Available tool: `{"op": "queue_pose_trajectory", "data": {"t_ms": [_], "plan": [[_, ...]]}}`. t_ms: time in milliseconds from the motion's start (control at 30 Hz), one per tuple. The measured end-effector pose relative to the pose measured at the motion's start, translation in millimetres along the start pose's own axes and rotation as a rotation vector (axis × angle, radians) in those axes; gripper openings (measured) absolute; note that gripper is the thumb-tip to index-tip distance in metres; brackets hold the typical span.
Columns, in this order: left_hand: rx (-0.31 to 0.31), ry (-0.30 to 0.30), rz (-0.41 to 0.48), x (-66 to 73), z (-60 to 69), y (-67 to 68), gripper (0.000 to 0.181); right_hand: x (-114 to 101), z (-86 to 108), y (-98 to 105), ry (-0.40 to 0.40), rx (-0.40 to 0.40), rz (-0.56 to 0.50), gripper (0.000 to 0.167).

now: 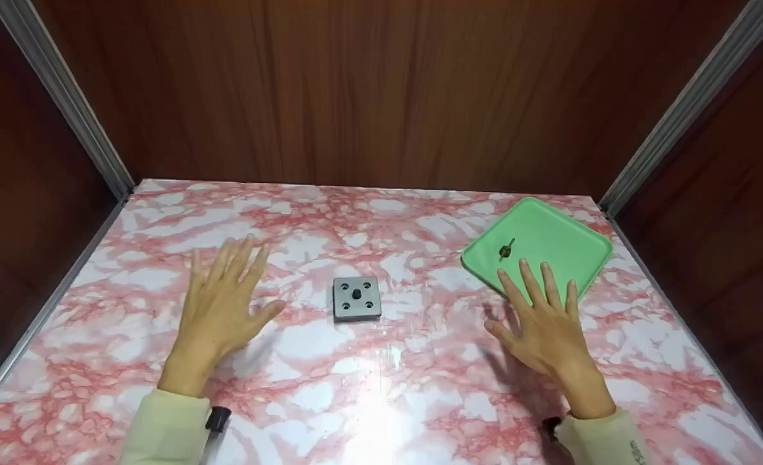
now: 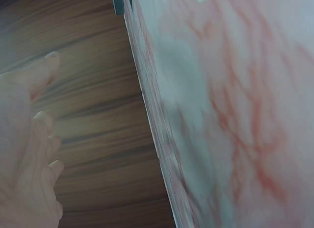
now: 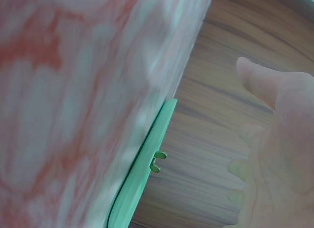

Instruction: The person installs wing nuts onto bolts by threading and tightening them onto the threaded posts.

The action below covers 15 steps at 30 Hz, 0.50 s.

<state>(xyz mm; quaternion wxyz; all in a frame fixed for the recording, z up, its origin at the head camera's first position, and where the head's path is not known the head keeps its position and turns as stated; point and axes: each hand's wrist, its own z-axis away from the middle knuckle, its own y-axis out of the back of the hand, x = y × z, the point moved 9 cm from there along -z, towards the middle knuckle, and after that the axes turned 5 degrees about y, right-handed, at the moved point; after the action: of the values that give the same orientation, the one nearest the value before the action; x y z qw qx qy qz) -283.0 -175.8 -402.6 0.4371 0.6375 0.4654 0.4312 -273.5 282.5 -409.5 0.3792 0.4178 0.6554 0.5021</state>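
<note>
Over the left part of the table my left hand (image 1: pixel 217 313) is held with fingers straight and spread, holding nothing. In the left wrist view, that hand (image 2: pixel 29 149) shows at the left edge. My right hand (image 1: pixel 546 332), also spread and holding nothing, hovers by the near edge of a green square tray (image 1: pixel 562 239). Inside the tray lies a small brass-coloured wing nut (image 1: pixel 505 251); its two wings stick up in the right wrist view. Between the hands sits a grey square metal block (image 1: pixel 357 298) with holes near its corners and a dark stud (image 1: pixel 356 294) at its centre.
The table (image 1: pixel 330 387) has a red and white marbled top with a bright glare at the front. Dark wood panels (image 1: pixel 356 97) enclose its back and both sides, with metal posts (image 1: pixel 71 97) at the rear corners.
</note>
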Motion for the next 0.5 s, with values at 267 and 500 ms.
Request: {"op": "queue_pose_trajectory", "data": {"t_ms": [267,500], "plan": [[-0.087,-0.018,0.159,15.9,-14.2,-9.4,0.101,5,-6.3,2,-0.001,-0.008,-0.016,0.084],[-0.143,-0.024,0.346,31.5,-23.8,-23.5,0.106,10,-10.8,1,-0.009,-0.019,-0.045,0.083]]}}
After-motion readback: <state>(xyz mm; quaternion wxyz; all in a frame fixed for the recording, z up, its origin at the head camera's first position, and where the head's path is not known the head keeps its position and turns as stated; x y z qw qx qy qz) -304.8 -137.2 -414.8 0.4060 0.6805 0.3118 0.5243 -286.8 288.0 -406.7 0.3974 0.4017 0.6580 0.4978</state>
